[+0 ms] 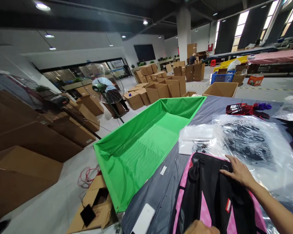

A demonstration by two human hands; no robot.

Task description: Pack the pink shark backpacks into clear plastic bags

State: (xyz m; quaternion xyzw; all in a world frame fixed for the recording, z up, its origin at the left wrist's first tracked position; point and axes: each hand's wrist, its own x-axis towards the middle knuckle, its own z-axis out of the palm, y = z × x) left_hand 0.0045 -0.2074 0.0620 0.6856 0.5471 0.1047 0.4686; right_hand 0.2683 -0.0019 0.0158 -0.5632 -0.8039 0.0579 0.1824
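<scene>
A black and pink backpack [213,191] lies on the grey-covered table in front of me, its shoulder straps facing up. My right hand [239,172] rests on its upper right part by a strap buckle, thumb and fingers apart. At the bottom edge of the view, my left hand [201,227] is curled over the lower part of the backpack; it is partly cut off and slightly blurred. Just beyond the pack are a folded clear plastic bag [197,138] and larger clear bags [249,146] with black print. A white flat, rounded object [144,219] lies to the left.
A green fabric-lined bin [136,156] adjoins the table's left side. Red and purple bundled straps [246,109] lie at the table's back. Cardboard boxes [166,87] and a standing fan [108,86] occupy the floor beyond. A small white label [163,170] lies on the table cover.
</scene>
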